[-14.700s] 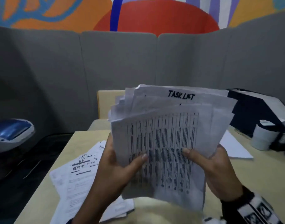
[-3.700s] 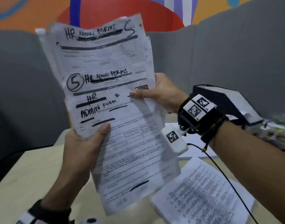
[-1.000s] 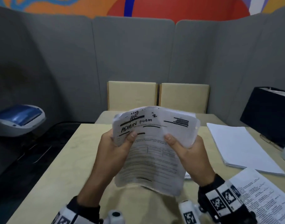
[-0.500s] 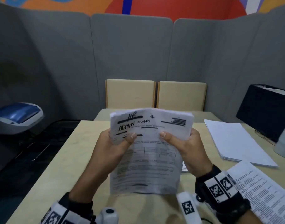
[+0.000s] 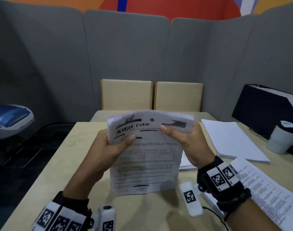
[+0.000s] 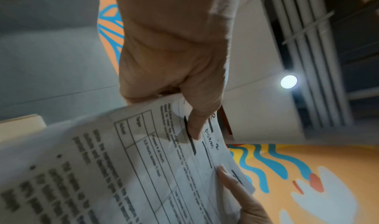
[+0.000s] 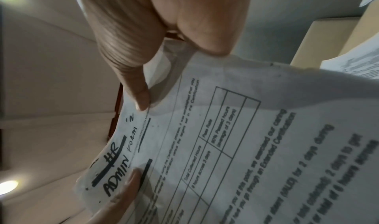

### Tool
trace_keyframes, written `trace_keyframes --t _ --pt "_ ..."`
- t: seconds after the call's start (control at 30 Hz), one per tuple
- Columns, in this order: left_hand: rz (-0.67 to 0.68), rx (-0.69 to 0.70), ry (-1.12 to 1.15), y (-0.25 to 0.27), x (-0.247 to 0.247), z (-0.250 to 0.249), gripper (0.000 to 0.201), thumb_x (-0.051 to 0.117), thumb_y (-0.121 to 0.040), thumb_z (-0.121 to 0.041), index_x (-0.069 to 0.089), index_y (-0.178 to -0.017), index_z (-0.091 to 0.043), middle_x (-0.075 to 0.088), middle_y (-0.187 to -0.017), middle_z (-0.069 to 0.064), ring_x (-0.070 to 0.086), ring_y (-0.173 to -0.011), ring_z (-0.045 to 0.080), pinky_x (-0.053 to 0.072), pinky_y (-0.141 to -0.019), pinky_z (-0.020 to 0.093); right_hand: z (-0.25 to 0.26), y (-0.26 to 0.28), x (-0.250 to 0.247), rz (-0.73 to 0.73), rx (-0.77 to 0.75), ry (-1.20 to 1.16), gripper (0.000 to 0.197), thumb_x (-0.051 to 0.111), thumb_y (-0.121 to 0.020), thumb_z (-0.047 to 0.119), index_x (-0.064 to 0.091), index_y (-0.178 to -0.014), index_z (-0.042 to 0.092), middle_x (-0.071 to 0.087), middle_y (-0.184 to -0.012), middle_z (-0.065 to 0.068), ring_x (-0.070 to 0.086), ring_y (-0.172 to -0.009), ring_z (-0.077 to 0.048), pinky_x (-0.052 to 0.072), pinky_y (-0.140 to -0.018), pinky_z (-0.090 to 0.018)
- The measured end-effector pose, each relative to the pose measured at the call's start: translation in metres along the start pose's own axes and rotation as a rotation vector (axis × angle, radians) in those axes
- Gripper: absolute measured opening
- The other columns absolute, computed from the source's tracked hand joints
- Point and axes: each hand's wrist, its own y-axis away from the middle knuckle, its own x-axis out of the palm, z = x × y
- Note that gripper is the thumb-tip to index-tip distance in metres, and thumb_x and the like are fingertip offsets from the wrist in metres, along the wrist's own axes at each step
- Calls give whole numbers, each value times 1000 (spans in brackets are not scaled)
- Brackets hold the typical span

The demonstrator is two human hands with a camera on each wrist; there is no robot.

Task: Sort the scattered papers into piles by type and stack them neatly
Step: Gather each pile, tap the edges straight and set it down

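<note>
I hold a stack of HR admin forms [image 5: 145, 157] upright on its bottom edge on the beige table [image 5: 47, 179], its top bent toward me. My left hand [image 5: 109, 147] grips the upper left side, thumb on the front sheet. My right hand [image 5: 189, 144] grips the upper right side, thumb on the front. In the left wrist view the left thumb presses the admin forms [image 6: 143, 162]. The right wrist view shows the handwritten "HR ADMIN FORM 2" heading on the admin forms [image 7: 225, 138]. A pile of blank white sheets [image 5: 229, 139] lies at the right. A pile of printed text sheets [image 5: 265, 187] lies at the near right.
A black box [image 5: 265, 112] and a white cup [image 5: 283, 137] stand at the table's right edge. Two beige panels [image 5: 150, 95] stand behind the table against a grey partition. A blue and white device [image 5: 11, 119] sits at the far left.
Over the last second the stack sank from the air until its bottom edge stood on the table. Both hands kept their grip and the top bent further toward me.
</note>
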Motion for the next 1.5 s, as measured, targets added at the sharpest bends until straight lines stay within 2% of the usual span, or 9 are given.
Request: trace_keyframes --t 0.17,0.37,0.5,0.63,0.8,1.1,1.27,1.4,1.5 --pt "-59 13 80 0 3 -7 20 76 -89 -22 77 -107 -12 81 -101 3 78 -93 19 62 -82 41 13 -5 -5 22 -17 -1 35 77 -90 6 70 -123 0 76 -117 -18 73 -108 -40 59 -93 -55" --pt "305 -241 -392 -4 -13 43 18 79 -92 -14 79 -106 -24 81 -104 -9 77 -96 12 61 -93 47 -54 34 -20 40 214 160 46 86 -84 12 68 -127 11 77 -121 -5 74 -112 -25 57 -100 -55" --pt "285 -223 -463 -7 -6 41 17 75 -93 -8 79 -102 -22 81 -96 -13 77 -87 7 61 -85 42 -62 57 -37 25 274 168 44 83 -88 17 68 -129 10 76 -125 -4 72 -116 -22 56 -103 -50" --pt "294 -194 -281 -13 29 23 17 72 -94 -15 73 -111 -13 82 -100 1 79 -90 20 60 -82 46 -43 65 -72 -153 259 28 37 75 -94 10 67 -130 4 75 -126 -10 71 -118 -30 56 -103 -47" --pt "482 -148 -399 -35 111 13 10 74 -95 -13 75 -105 -17 82 -94 -3 77 -83 17 55 -62 23 -25 93 -142 -545 335 -138 33 74 -94 5 68 -126 -1 78 -116 -13 75 -108 -30 62 -91 -40" --pt "694 -72 -592 -73 269 25 13 78 -92 -20 73 -103 -15 79 -93 1 76 -89 22 58 -76 34 -27 169 -252 -831 463 237 25 73 -91 4 77 -115 10 79 -114 -3 76 -105 -23 58 -100 -47" --pt "902 -38 -969 -60 308 61 64 80 -91 -35 50 -142 -11 64 -133 7 63 -116 27 53 -92 38 -43 204 -275 -842 640 639 20 74 -87 10 72 -106 16 75 -104 4 72 -104 -23 58 -88 -36" --pt "904 4 -1075 -54 320 76 76 79 -90 -38 39 -147 -6 56 -142 16 58 -122 34 51 -95 43 -35 207 -282 -830 756 802 24 78 -85 22 56 -76 26 67 -88 7 67 -96 -21 51 -81 -29" --pt "891 21 -1100 -53 324 79 75 79 -91 -36 39 -146 -5 56 -141 19 58 -122 36 50 -93 44 -31 209 -284 -867 778 884 25 81 -82 30 60 -90 19 72 -113 -7 66 -112 -28 52 -84 -31"
